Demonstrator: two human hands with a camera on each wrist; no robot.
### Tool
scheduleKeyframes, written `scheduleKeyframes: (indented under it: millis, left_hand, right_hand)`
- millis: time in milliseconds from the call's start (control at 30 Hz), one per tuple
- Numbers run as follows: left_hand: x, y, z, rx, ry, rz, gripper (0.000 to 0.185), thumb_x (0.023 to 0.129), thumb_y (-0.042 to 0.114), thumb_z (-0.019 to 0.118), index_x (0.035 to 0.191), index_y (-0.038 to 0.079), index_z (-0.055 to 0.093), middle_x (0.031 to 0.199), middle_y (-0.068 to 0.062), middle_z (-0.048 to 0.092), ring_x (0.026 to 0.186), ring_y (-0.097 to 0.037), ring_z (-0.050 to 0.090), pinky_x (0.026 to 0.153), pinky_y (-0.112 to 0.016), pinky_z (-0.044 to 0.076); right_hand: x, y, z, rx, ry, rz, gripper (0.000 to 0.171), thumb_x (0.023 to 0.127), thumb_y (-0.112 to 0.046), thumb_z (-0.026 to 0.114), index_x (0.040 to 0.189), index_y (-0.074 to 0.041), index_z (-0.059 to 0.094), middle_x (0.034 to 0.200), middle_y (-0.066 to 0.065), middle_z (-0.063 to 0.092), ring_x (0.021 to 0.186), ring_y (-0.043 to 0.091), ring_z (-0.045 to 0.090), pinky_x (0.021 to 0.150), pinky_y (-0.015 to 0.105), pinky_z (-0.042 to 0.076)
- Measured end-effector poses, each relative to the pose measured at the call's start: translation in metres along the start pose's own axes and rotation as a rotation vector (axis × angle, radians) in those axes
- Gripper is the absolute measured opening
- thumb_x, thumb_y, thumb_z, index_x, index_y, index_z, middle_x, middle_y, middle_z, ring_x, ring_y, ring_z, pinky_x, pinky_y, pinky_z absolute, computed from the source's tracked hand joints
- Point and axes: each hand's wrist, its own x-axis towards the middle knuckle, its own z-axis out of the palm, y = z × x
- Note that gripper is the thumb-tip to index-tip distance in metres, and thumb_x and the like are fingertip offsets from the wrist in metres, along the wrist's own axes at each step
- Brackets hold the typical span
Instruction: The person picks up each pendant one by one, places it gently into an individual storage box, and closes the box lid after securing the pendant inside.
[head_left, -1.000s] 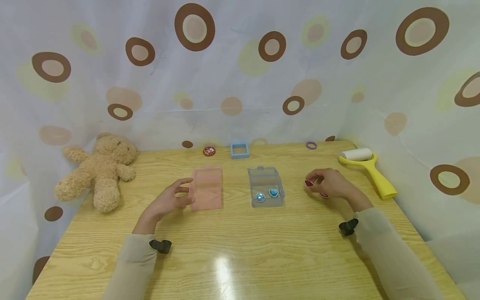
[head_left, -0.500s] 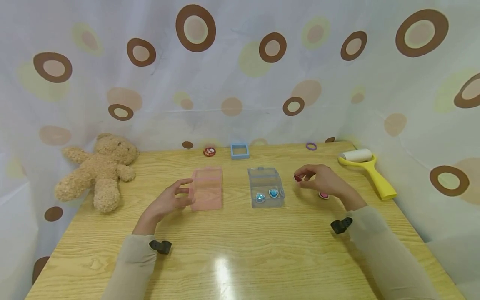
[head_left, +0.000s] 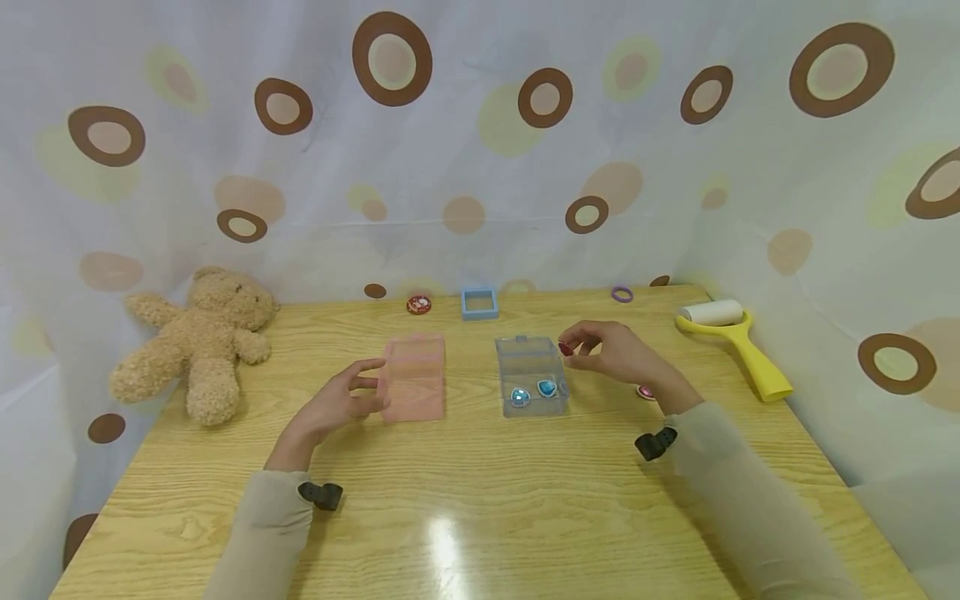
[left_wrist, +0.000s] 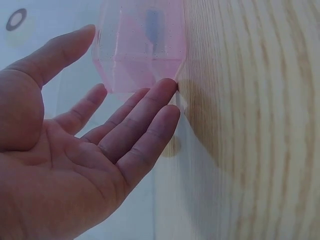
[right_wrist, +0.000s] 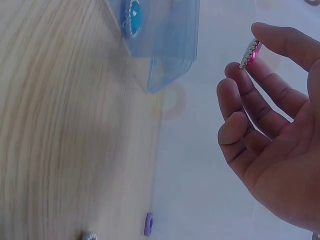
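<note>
Clear box on bench holds 2 blue gems; pink box w/ nothing visible inside. R hand fingers pinch red gem, now moved left to box's right edge. L hand fingers straight, touching pink box.

Bare tabletop stretches across the near half, free for a hand to pass. Mid-table, a pink box and a clear box stand with an open lane between them. A teddy bear blocks the left edge, a yellow lint roller the right.
</note>
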Motion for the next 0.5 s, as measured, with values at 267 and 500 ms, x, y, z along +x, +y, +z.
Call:
scheduleKeyframes:
  millis: [267, 500]
  left_hand:
    - [-0.001, 0.0, 0.0, 0.004, 0.003, 0.003, 0.071, 0.099, 0.019, 0.063, 0.158, 0.012, 0.024, 0.151, -0.029, 0.039, 0.13, -0.042, 0.053, 0.102, -0.052, 0.05]
    - [0.0, -0.001, 0.0, 0.031, -0.008, 0.025, 0.073, 0.098, 0.02, 0.064, 0.158, 0.01, 0.023, 0.15, -0.031, 0.039, 0.131, -0.044, 0.052, 0.098, -0.049, 0.052]
  right_hand:
    - [0.013, -0.019, 0.014, 0.047, -0.021, -0.027, 0.031, 0.089, -0.011, 0.075, 0.119, -0.013, 0.069, 0.108, 0.005, 0.07, 0.09, 0.018, 0.064, 0.077, 0.031, 0.052]
    - [0.022, -0.031, 0.027, 0.033, -0.042, -0.035, 0.03, 0.089, -0.013, 0.075, 0.119, -0.014, 0.069, 0.107, 0.006, 0.07, 0.091, 0.018, 0.065, 0.075, 0.03, 0.053]
